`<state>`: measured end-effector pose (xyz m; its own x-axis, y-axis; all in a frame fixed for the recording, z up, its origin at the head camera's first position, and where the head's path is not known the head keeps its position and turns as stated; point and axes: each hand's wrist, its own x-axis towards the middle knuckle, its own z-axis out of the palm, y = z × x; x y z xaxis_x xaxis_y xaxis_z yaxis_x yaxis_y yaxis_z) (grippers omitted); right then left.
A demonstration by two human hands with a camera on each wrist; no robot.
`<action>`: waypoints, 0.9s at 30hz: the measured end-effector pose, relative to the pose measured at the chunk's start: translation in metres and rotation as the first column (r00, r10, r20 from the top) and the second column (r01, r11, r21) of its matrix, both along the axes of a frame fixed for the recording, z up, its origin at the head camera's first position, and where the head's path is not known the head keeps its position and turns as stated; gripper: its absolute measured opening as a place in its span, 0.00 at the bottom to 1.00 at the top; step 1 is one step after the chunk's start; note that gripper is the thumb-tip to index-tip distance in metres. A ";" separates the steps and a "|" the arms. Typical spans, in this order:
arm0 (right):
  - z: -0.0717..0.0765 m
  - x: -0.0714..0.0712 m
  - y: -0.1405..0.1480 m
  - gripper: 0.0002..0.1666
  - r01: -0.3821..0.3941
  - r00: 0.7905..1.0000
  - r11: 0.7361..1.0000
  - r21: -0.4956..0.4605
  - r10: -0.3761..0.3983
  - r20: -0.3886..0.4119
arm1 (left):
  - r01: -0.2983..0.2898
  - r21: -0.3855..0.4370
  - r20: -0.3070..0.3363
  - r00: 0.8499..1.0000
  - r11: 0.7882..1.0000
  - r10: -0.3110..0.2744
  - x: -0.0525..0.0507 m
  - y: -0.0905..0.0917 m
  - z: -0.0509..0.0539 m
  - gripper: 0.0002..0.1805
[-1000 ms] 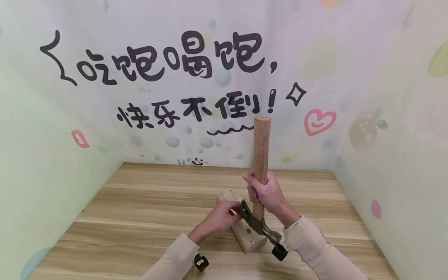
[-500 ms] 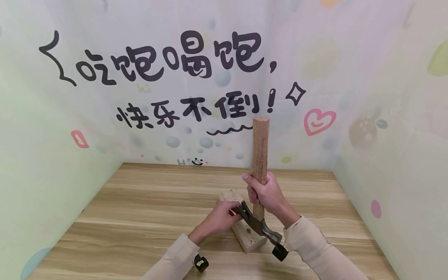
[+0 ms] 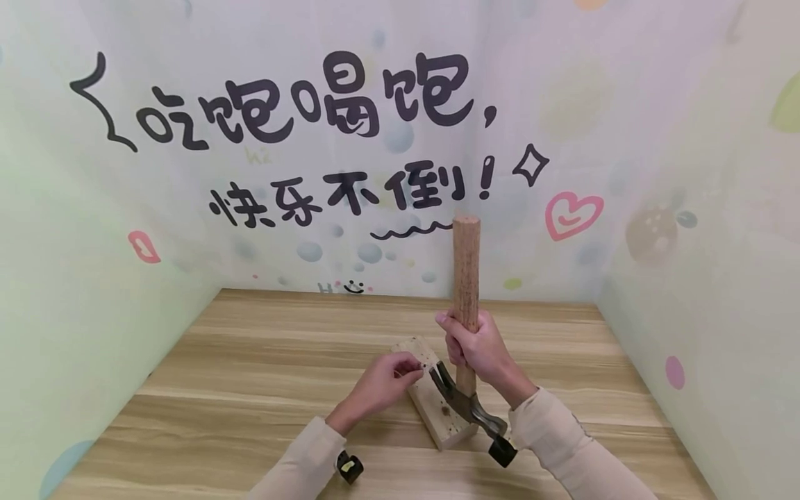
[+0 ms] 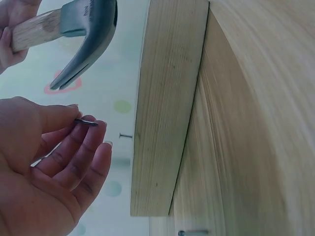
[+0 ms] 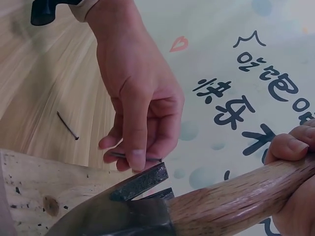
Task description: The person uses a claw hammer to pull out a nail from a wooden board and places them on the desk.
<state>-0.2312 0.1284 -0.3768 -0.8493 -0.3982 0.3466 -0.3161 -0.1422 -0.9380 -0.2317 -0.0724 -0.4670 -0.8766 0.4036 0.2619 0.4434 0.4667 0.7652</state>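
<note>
My right hand (image 3: 478,347) grips the wooden handle of a claw hammer (image 3: 465,278), which stands upright with its head (image 4: 88,34) down and its claw pointing towards my left hand. In my left hand (image 3: 381,385), thumb and fingers pinch a loose nail (image 4: 87,122), held apart from the wooden block (image 3: 437,420). The block lies slanted on the table beneath the hammer head. Another nail (image 4: 126,135) sticks out of the block's upper face, as the left wrist view shows. The tip of the claw (image 5: 142,182) is close to the left fingertips (image 5: 136,160).
A third nail (image 5: 68,126) lies on the wood-grain table (image 3: 250,361) to the left of the block. Printed cloth walls (image 3: 312,243) close off the back and both sides. A small black device (image 3: 350,467) is worn at the left wrist.
My left hand has drawn slightly left, away from the claw and the block, with the nail pinched in it. The hammer has dipped a little; the block stays put.
</note>
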 end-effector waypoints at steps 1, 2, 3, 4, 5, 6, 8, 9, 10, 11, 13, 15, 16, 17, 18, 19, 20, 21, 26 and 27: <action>-0.001 -0.001 0.000 0.21 0.002 1.000 1.000 0.002 -0.002 0.002 | -0.010 -0.008 0.005 1.000 1.000 0.010 0.000 -0.002 0.000 0.05; -0.003 -0.001 0.001 0.22 0.003 1.000 1.000 0.004 -0.003 0.003 | -0.016 -0.012 0.009 1.000 1.000 0.016 -0.001 -0.003 -0.001 0.05; -0.004 -0.002 0.001 0.22 0.003 1.000 1.000 0.004 -0.003 0.005 | -0.022 -0.013 0.014 1.000 1.000 0.022 -0.001 -0.005 -0.001 0.05; -0.005 -0.002 0.001 0.22 0.003 1.000 1.000 0.005 -0.003 0.008 | -0.027 -0.014 0.019 0.999 1.000 0.027 -0.001 -0.006 -0.002 0.05; -0.007 -0.003 0.002 0.22 0.003 1.000 1.000 0.006 -0.003 0.009 | -0.030 -0.013 0.020 0.999 0.999 0.030 -0.001 -0.008 -0.002 0.05; -0.008 -0.003 0.002 0.22 0.002 1.000 1.000 0.007 -0.002 0.010 | -0.034 -0.013 0.022 0.999 0.999 0.034 -0.001 -0.010 -0.002 0.04; -0.010 -0.004 0.002 0.22 0.001 1.000 1.000 0.009 -0.001 0.009 | -0.047 -0.012 0.024 0.999 0.999 0.047 -0.002 -0.013 -0.004 0.03; -0.011 -0.004 0.002 0.21 0.002 1.000 1.000 0.013 -0.002 0.008 | -0.056 -0.015 0.025 0.998 0.998 0.056 -0.002 -0.015 -0.004 0.03; -0.012 -0.004 0.002 0.21 0.004 1.000 1.000 0.018 -0.004 0.006 | -0.065 -0.020 0.030 0.997 0.998 0.066 -0.002 -0.017 -0.005 0.03; -0.013 -0.005 0.002 0.21 0.006 1.000 1.000 0.024 -0.006 0.003 | -0.072 -0.025 0.034 0.997 0.997 0.073 -0.002 -0.020 -0.006 0.02; -0.014 -0.005 0.002 0.21 0.012 1.000 0.999 0.032 -0.012 0.001 | -0.094 -0.040 0.052 0.994 0.995 0.096 -0.002 -0.026 -0.007 0.02; -0.015 -0.005 0.002 0.22 0.014 1.000 0.999 0.036 -0.014 0.005 | -0.116 -0.065 0.060 0.991 0.991 0.120 -0.002 -0.032 -0.008 0.02; -0.016 -0.005 0.002 0.22 0.014 1.000 0.999 0.036 -0.015 0.008 | -0.130 -0.081 0.064 0.989 0.988 0.136 -0.002 -0.036 -0.009 0.02; -0.016 -0.005 0.002 0.22 0.014 1.000 0.999 0.035 -0.015 0.012 | -0.145 -0.099 0.059 0.987 0.984 0.151 -0.002 -0.039 -0.010 0.02; -0.017 -0.005 0.002 0.22 0.013 1.000 0.999 0.034 -0.014 0.014 | -0.163 -0.117 0.060 0.984 0.980 0.170 -0.002 -0.042 -0.011 0.02; -0.018 -0.005 0.002 0.22 0.013 1.000 0.999 0.034 -0.013 0.016 | -0.178 -0.135 0.057 0.981 0.975 0.187 -0.002 -0.045 -0.012 0.03; -0.018 -0.005 0.002 0.22 0.011 1.000 0.999 0.034 -0.012 0.017 | -0.194 -0.150 0.055 0.977 0.969 0.204 -0.002 -0.048 -0.013 0.03; -0.019 -0.005 0.002 0.22 0.009 1.000 0.999 0.035 -0.010 0.018 | -0.209 -0.167 0.056 0.974 0.964 0.221 -0.001 -0.050 -0.014 0.04; -0.024 -0.005 0.001 0.21 0.000 1.000 0.999 0.043 -0.001 0.015 | -0.263 -0.213 0.084 0.954 0.941 0.286 0.001 -0.059 -0.017 0.07; -0.024 -0.005 0.001 0.21 -0.002 1.000 0.999 0.044 0.001 0.015 | -0.273 -0.222 0.090 0.950 0.936 0.298 0.001 -0.060 -0.017 0.07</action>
<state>-0.2366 0.1296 -0.4011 -0.8536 -0.4139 0.3163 -0.3021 -0.1012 -0.9479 -0.2302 -0.1326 -0.4845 -0.9825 0.1653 0.0854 0.1788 0.7117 0.6794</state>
